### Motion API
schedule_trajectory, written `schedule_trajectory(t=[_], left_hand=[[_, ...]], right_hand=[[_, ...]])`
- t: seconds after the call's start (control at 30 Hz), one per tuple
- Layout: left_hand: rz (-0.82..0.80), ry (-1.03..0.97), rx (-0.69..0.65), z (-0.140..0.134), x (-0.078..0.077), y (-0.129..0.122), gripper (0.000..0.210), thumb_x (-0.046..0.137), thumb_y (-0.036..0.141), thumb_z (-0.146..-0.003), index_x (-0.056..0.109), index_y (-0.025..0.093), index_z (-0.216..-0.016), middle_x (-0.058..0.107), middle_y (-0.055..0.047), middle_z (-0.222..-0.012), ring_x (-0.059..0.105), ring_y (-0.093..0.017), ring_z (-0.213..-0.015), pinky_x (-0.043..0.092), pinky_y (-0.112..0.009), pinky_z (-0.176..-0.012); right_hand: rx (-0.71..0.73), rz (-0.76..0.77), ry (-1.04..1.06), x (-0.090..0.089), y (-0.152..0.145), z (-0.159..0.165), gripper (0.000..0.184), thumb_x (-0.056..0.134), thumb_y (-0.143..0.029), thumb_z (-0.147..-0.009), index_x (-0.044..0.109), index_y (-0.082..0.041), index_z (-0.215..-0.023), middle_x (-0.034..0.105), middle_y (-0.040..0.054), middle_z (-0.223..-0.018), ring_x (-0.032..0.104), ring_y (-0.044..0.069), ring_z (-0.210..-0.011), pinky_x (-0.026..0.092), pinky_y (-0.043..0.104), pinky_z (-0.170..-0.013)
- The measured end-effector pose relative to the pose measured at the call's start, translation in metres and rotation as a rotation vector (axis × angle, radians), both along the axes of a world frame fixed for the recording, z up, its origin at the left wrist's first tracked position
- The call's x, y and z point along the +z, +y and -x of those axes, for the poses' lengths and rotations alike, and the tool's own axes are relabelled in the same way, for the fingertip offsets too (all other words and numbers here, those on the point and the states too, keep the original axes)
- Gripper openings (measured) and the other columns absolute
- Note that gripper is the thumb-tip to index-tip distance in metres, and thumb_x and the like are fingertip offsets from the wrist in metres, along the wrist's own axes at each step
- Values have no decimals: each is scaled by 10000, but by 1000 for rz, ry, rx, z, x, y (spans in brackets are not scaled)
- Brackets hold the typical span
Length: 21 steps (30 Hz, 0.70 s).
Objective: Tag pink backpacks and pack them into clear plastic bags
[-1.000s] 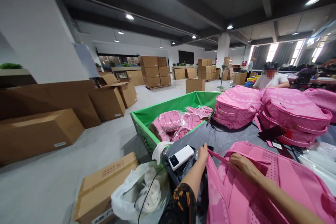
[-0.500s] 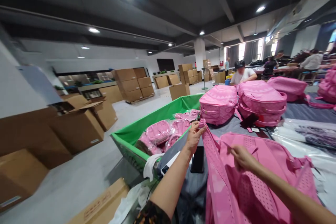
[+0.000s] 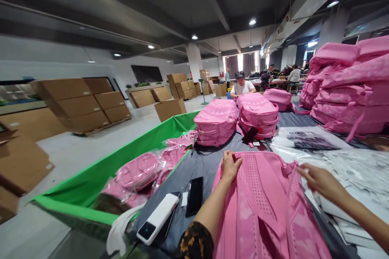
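Note:
A pink backpack (image 3: 273, 194) lies in front of me with its back panel and perforated shoulder straps facing up. My left hand (image 3: 231, 166) is closed on its upper left edge, fingers curled over the fabric. At the upper right, my right hand (image 3: 320, 180) has its fingers stretched out and apart, the tips at the top of the right shoulder strap (image 3: 293, 198). Whether they press on the strap is hard to make out. Just beyond my left hand stand two more pink backpacks, one on the left (image 3: 216, 123) and one on the right (image 3: 258, 115).
Left of the table, a green-walled bin (image 3: 75, 186) holds plastic-wrapped pink bags (image 3: 139, 170). A black phone (image 3: 194, 196) and a white power bank (image 3: 158, 218) lie nearby. Plastic bags (image 3: 310, 137), paper sheets (image 3: 358, 178) and piled backpacks (image 3: 352, 89) fill the right. A person (image 3: 241, 87) sits beyond.
My view has swung right. My left hand has gone from holding up a strap to the backpack's upper edge; the right hand has moved across to the right strap. The backpack lies flatter.

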<state>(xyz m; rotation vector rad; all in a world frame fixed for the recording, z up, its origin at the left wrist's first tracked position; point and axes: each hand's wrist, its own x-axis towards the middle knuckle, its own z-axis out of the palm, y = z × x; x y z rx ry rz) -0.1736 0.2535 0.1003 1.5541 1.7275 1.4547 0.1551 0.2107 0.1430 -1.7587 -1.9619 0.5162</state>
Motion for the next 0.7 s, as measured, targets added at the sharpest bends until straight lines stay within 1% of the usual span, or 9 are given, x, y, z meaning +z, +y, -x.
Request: schedule_trajectory(t=[0.07, 0.1, 0.17, 0.23, 0.33, 0.43, 0.53, 0.6, 0.7], left_hand=[[-26, 42, -10, -5, 10, -3, 508, 737, 113, -755, 608, 190, -1240, 494, -156, -1407, 412, -360, -1375, 273, -508, -1201], [-51, 66, -37, -12, 14, -6, 563, 726, 116, -772, 573, 194, -1309, 450, -169, -1478, 331, -376, -1441, 203, -526, -1233], [-103, 125, -167, -33, 22, -11, 504, 693, 137, -820, 596, 204, -1310, 474, -166, -1498, 309, -372, -1467, 154, -528, -1256], [-132, 191, -386, -61, 26, -12, 360, 704, 127, -806, 696, 214, -1156, 637, -135, -1331, 488, -346, -1338, 285, -503, -1215], [-135, 262, -652, -100, 22, -3, 333, 763, 68, -701, 744, 209, -1002, 743, -60, -1100, 638, -273, -1080, 481, -418, -1038], [-155, 231, -684, -126, 6, 12, 281, 739, 117, -765, 737, 171, -1041, 737, -67, -1071, 628, -236, -1017, 493, -380, -967], [-209, 220, -659, -139, -19, 23, 107, 740, 178, -795, 744, 157, -901, 719, -65, -925, 609, -216, -915, 474, -372, -931], [-257, 232, -642, -141, -35, 27, 37, 751, 155, -761, 716, 153, -770, 699, -60, -848, 600, -201, -838, 478, -350, -868], [-338, 230, -575, -139, -53, 31, 93, 723, 94, -734, 675, 151, -678, 684, -55, -787, 598, -185, -773, 479, -329, -811]], right_hand=[[-161, 85, -58, 4, 39, -3, 548, 388, -624, -901, 655, -171, -1056, 676, 84, -622, 653, 271, -551, 480, 401, -660], [-193, 102, -64, 4, 53, 0, 526, 396, -617, -898, 644, -165, -997, 684, 100, -651, 654, 267, -555, 469, 389, -647], [-172, 81, -49, 2, 69, 11, 437, 419, -589, -879, 600, -199, -798, 689, 120, -686, 662, 261, -605, 457, 360, -634], [-129, -22, -39, 2, 70, 25, 386, 413, -565, -862, 501, -242, -668, 690, 117, -708, 672, 262, -705, 453, 335, -654], [-56, -264, -16, 4, 51, 40, 386, 385, -605, -859, 471, -262, -703, 685, 74, -691, 666, 257, -678, 439, 322, -619], [37, -462, -6, 4, 24, 43, 385, 422, -634, -867, 517, -271, -777, 654, 24, -594, 648, 251, -533, 404, 306, -509], [76, -605, 4, -3, 6, 40, 351, 475, -607, -886, 566, -274, -826, 664, 5, -571, 649, 242, -465, 405, 290, -426], [139, -704, 24, -6, 1, 40, 315, 522, -565, -889, 606, -266, -833, 709, 14, -624, 685, 226, -497, 456, 271, -425], [236, -817, 36, -6, -3, 47, 280, 568, -502, -890, 671, -249, -829, 749, 27, -695, 718, 196, -557, 532, 236, -494]])
